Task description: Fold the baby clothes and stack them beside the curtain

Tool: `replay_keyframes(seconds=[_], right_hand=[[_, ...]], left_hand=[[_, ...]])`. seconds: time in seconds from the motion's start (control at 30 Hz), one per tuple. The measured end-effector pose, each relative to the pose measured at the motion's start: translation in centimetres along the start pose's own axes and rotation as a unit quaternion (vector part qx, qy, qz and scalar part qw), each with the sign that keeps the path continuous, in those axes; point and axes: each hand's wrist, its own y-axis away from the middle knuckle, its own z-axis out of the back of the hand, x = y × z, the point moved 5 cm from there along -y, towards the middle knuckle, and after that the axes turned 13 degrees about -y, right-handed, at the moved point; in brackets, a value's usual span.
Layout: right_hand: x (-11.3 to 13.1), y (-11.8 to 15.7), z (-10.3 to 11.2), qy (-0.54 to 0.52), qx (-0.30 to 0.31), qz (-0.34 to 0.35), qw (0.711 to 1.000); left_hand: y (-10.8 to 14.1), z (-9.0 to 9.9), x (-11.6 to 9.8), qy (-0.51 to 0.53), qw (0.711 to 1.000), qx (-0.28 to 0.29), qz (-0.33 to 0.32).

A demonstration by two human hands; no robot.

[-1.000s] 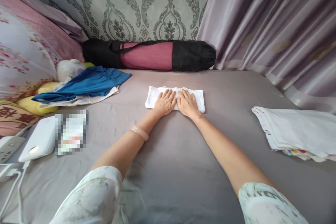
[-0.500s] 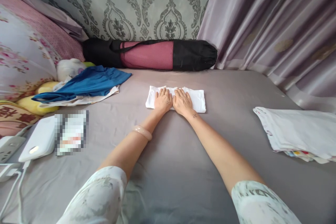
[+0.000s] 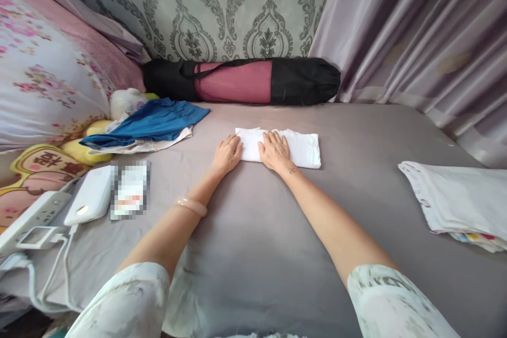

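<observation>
A folded white cloth [image 3: 303, 149] lies flat on the grey sheet [image 3: 253, 222] in front of me. My right hand [image 3: 274, 150] rests on the middle of it, palm down with fingers spread. At the cloth's left end is my left hand [image 3: 228, 153], its fingers extended and touching the edge or lying just beside it. Neither hand grips anything. A pale bangle circles my left forearm.
A black and pink rolled bag [image 3: 233, 82] lies along the wall. Blue clothing [image 3: 158, 121] and plush toys are at the left, with a white power bank [image 3: 90, 195], a blurred item and a power strip [image 3: 35, 216] nearer. Folded white fabric [image 3: 463, 200] sits right.
My left hand has slid left from the top of the cloth to its left end. My right hand stays on the cloth. The view has turned slightly left.
</observation>
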Motion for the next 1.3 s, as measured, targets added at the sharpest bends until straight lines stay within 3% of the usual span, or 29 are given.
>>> replay_keyframes(seconds=[0.27, 0.5, 0.7, 0.87, 1.07, 1.3], right_hand=[[1.2, -1.4, 0.3, 0.004, 0.020, 0.002, 1.000], [2.4, -1.5, -1.7, 0.008, 0.034, 0.022, 0.999], [2.5, -1.7, -1.4, 0.025, 0.059, 0.004, 0.998], [5.4, -2.7, -1.4, 0.010, 0.055, 0.066, 0.996], [6.7, -3.4, -4.0, -0.006, 0.127, 0.061, 0.990], [6.7, -3.9, -4.0, 0.007, 0.172, 0.039, 0.984]], left_hand=[[-0.3, -0.6, 0.6, 0.039, 0.999, -0.019, 0.021], [-0.7, -0.6, 1.7, 0.049, 0.995, -0.036, 0.081], [-0.8, -1.0, 2.1, 0.090, 0.990, -0.053, 0.099], [-0.8, -0.9, 2.5, 0.147, 0.978, -0.082, 0.124], [-0.6, -0.4, 2.6, 0.180, 0.968, -0.097, 0.143], [-0.4, 0.1, 2.5, 0.204, 0.962, -0.096, 0.155]])
